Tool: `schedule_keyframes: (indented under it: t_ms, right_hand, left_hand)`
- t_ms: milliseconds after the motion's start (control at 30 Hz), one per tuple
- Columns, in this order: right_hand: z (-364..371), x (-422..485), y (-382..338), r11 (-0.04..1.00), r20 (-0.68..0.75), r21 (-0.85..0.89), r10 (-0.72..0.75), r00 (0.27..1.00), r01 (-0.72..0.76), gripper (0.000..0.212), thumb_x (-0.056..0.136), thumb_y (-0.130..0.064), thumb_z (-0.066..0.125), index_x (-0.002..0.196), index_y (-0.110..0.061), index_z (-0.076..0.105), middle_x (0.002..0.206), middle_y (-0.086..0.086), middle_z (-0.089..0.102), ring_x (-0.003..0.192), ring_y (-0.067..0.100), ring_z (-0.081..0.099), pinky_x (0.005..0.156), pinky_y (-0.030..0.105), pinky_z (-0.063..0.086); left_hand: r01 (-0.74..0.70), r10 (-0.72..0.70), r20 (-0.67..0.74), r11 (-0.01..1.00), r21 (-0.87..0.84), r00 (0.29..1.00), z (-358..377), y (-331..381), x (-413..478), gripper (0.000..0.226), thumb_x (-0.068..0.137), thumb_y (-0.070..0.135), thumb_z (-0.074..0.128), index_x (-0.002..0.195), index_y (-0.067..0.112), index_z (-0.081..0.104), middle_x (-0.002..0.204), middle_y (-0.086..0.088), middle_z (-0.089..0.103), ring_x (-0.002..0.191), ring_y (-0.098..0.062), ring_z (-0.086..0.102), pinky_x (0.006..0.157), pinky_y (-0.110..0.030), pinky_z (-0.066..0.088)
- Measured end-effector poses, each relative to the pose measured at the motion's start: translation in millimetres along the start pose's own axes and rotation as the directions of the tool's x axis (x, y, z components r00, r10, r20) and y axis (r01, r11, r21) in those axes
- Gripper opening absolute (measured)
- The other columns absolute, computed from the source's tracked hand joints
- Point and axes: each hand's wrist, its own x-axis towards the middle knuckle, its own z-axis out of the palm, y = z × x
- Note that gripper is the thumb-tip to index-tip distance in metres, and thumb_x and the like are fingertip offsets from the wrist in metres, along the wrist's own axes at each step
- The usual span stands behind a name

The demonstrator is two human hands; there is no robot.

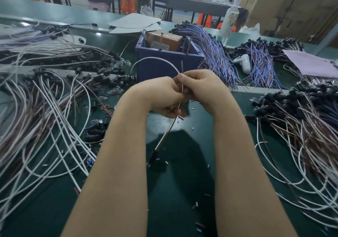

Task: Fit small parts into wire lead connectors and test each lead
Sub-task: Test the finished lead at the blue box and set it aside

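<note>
Green mat [173, 191]: the work surface, scattered with small loose parts [196, 205] in blue, white and dark tones.
Lead in hand [167, 132]: a brown-and-white pair of wires held above the mat, passing up between both hands; a white strand loops out above them.
Connector [153, 157]: black, hanging free at the lead's lower end, near the mat and blurred. Whether a part sits inside it cannot be told.
Left hand [161, 94]: fingers curled round the wires, gripping them.
Right hand [201, 86]: fingers curled in against the left, pinching the wires near the top. The fingertips face away, so the exact pinch is hidden.
Blue box [155, 66]: just behind the hands, holding a brown block [164, 42] with upright pins — likely the tester. The lead is not touching it.
Left pile [45, 108]: many white and brown leads with black connectors, loosely spread.
Right pile [301, 119]: a similar heap, more tightly stacked.
Progress: mid-batch, by my reading — one lead is being handled, its test is not yet made, and which heap is finished cannot be told.
</note>
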Motion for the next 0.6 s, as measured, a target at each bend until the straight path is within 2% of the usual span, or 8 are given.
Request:
schedule_keyframes:
  t_ms: [100, 200, 300, 367, 400, 467, 533, 600]
  right_hand:
    - [-5, 0, 3, 1.0, 0.022, -0.002, 0.025, 0.999, -0.025, 0.021, 0.095, -0.014, 0.055, 0.08, -0.011, 0.07, 0.063, 0.001, 0.061, 0.051, 0.008, 0.048, 0.053, 0.018, 0.044]
    - [-7, -4, 2, 0.991, 0.189, -0.127, 0.066, 0.98, -0.042, 0.016, 0.092, -0.018, 0.06, 0.082, -0.014, 0.072, 0.057, -0.006, 0.063, 0.048, 0.003, 0.048, 0.049, 0.013, 0.044]
    - [-3, -6, 2, 0.972, 0.327, -0.227, 0.134, 0.935, -0.06, 0.017, 0.093, -0.02, 0.06, 0.088, -0.011, 0.073, 0.062, -0.004, 0.067, 0.051, 0.006, 0.05, 0.053, 0.015, 0.046]
    - [-1, -7, 2, 0.973, 0.351, -0.192, 0.187, 0.917, -0.125, 0.019, 0.094, -0.02, 0.057, 0.092, -0.008, 0.071, 0.069, 0.003, 0.069, 0.054, 0.009, 0.054, 0.055, 0.017, 0.049]
    - [0, -7, 3, 0.975, 0.327, -0.154, 0.201, 0.924, -0.158, 0.02, 0.096, -0.02, 0.055, 0.093, -0.006, 0.07, 0.071, 0.006, 0.069, 0.053, 0.009, 0.057, 0.053, 0.017, 0.05]
    - [3, -5, 5, 0.98, 0.206, -0.037, 0.198, 0.958, -0.195, 0.023, 0.098, -0.018, 0.05, 0.095, -0.003, 0.068, 0.07, 0.008, 0.067, 0.05, 0.007, 0.059, 0.05, 0.017, 0.05]
    - [7, 1, 9, 0.978, 0.064, 0.095, 0.18, 0.982, -0.185, 0.025, 0.099, -0.016, 0.047, 0.097, 0.0, 0.066, 0.068, 0.007, 0.063, 0.048, 0.007, 0.058, 0.051, 0.018, 0.052]
    - [11, 5, 13, 0.969, -0.022, 0.181, 0.174, 0.984, -0.167, 0.025, 0.099, -0.015, 0.046, 0.098, 0.002, 0.066, 0.066, 0.005, 0.059, 0.047, 0.007, 0.054, 0.052, 0.019, 0.049]
  left_hand:
    - [0.055, -0.122, -0.243, 0.963, -0.262, 0.962, -8, -2, 5, 0.03, 0.102, 0.02, 0.036, 0.09, 0.0, 0.055, 0.081, -0.018, 0.067, 0.04, -0.007, 0.052, 0.039, -0.015, 0.045]
    - [-0.141, -0.135, -0.513, 0.874, -0.464, 0.848, -10, -4, 15, 0.036, 0.104, 0.025, 0.03, 0.081, 0.005, 0.05, 0.08, -0.01, 0.062, 0.049, -0.009, 0.05, 0.04, -0.018, 0.045]
    - [-0.306, -0.125, -0.655, 0.809, -0.502, 0.745, -7, -10, 21, 0.031, 0.104, 0.023, 0.031, 0.079, 0.015, 0.048, 0.075, -0.001, 0.065, 0.043, -0.006, 0.039, 0.044, -0.018, 0.036]
    - [-0.311, -0.1, -0.709, 0.849, -0.427, 0.698, -8, -18, 24, 0.028, 0.103, 0.021, 0.035, 0.08, 0.015, 0.051, 0.065, 0.002, 0.058, 0.046, -0.007, 0.039, 0.047, -0.02, 0.033]
    - [-0.284, -0.081, -0.704, 0.878, -0.385, 0.706, -9, -20, 24, 0.03, 0.102, 0.02, 0.037, 0.077, 0.016, 0.052, 0.062, 0.002, 0.055, 0.046, -0.006, 0.041, 0.048, -0.021, 0.033]
    - [-0.165, -0.052, -0.595, 0.938, -0.305, 0.802, -9, -22, 23, 0.033, 0.101, 0.017, 0.038, 0.072, 0.015, 0.053, 0.06, 0.0, 0.054, 0.039, -0.003, 0.042, 0.045, -0.019, 0.033]
    - [-0.021, -0.051, -0.369, 0.982, -0.187, 0.928, -5, -19, 18, 0.032, 0.101, 0.014, 0.037, 0.074, 0.012, 0.053, 0.062, -0.003, 0.059, 0.035, -0.002, 0.044, 0.038, -0.013, 0.036]
    - [0.034, -0.051, -0.153, 0.994, -0.108, 0.987, 1, -16, 14, 0.031, 0.102, 0.012, 0.034, 0.077, 0.009, 0.051, 0.066, -0.008, 0.061, 0.035, -0.002, 0.049, 0.038, -0.012, 0.042]
